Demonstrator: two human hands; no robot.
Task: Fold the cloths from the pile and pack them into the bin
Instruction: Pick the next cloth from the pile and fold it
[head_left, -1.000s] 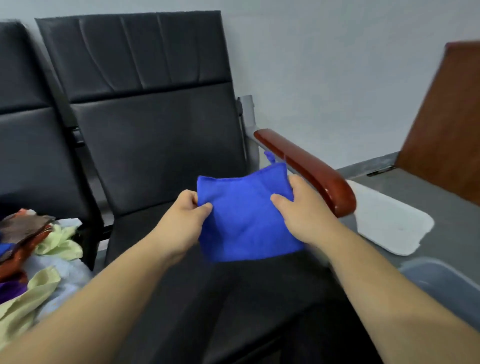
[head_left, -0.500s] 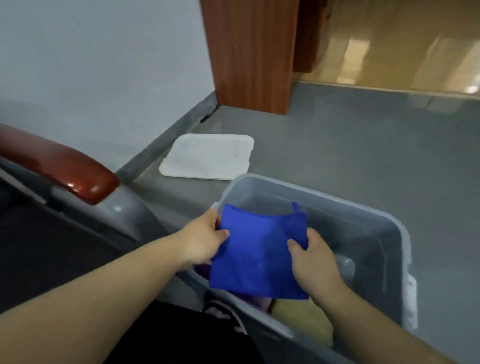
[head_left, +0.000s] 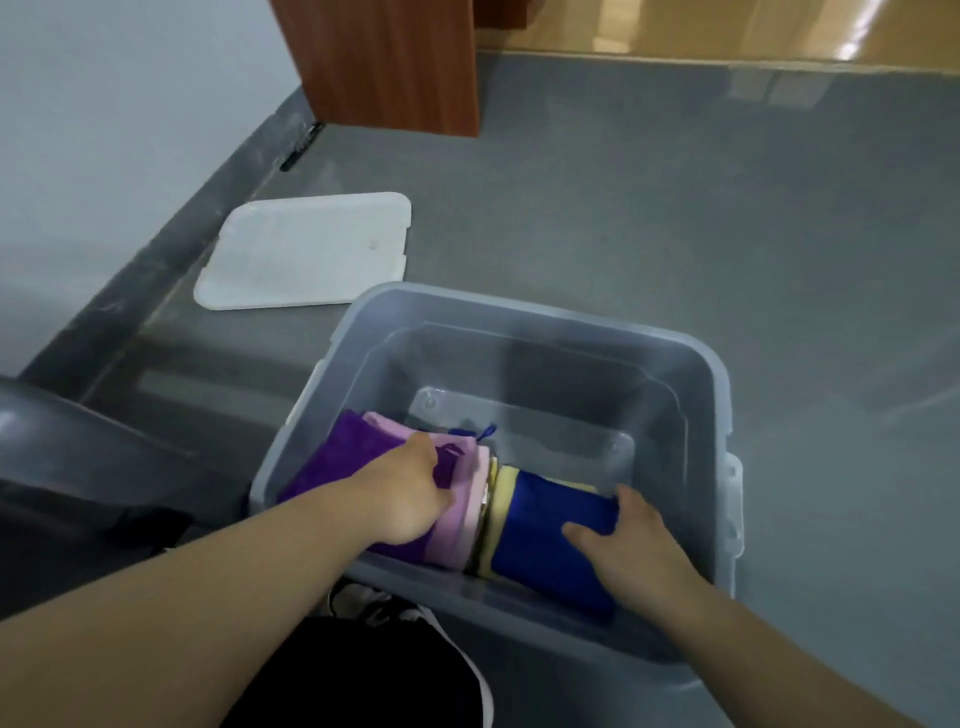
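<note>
A translucent grey bin (head_left: 524, 312) stands on the floor in front of me. Several folded cloths stand on edge along its near wall: purple (head_left: 337, 462), pink (head_left: 467, 509), pale yellow (head_left: 501, 499) and the blue cloth (head_left: 545, 525) at the right end. My right hand (head_left: 628, 540) rests on the blue cloth's right side, thumb on top and fingers over its far edge. My left hand (head_left: 410, 493) presses against the purple and pink cloths, fingers bent over them. The far half of the bin floor is bare.
The bin's white lid (head_left: 306, 249) lies flat on the grey floor beyond the bin, near the wall. A brown wooden panel (head_left: 384, 62) stands farther back. The dark chair edge (head_left: 57, 447) is at the left, and my shoe (head_left: 374, 608) is below the bin.
Both hands carried the blue cloth from above the chair seat over to the bin and lowered it in beside the yellow cloth. My left hand moved off it onto the purple and pink cloths.
</note>
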